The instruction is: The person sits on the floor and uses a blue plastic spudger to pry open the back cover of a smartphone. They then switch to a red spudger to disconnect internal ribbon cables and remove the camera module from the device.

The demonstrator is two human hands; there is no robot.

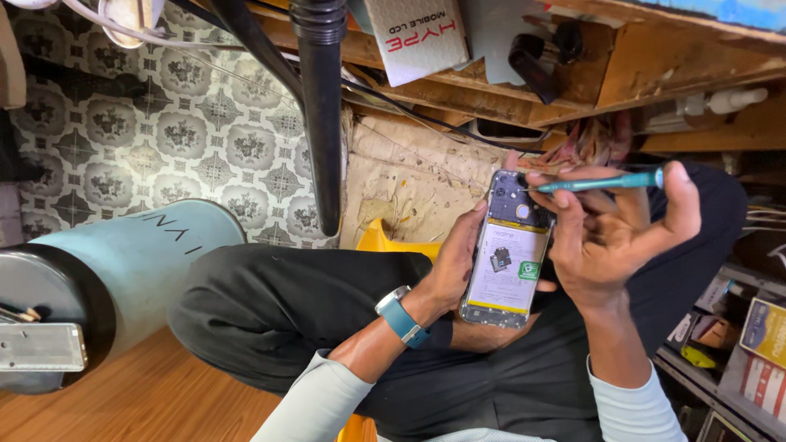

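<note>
An opened smartphone (509, 250) with its back cover off shows a battery with a yellow-white label and a dark upper board. My left hand (454, 266) cradles it from below and from the left side over my lap; a blue watch sits on that wrist. My right hand (610, 237) holds a teal-handled screwdriver (602, 182) between thumb and fingers. Its thin metal tip points left and touches the phone's upper edge near the camera area.
My crossed legs in dark trousers (311, 315) fill the middle. A light blue cylinder (123, 262) lies at left on a wooden surface (147, 401). A black pole (323, 115) stands ahead. Wooden shelves (655, 65) with clutter are at top right and small boxes (757, 344) at right.
</note>
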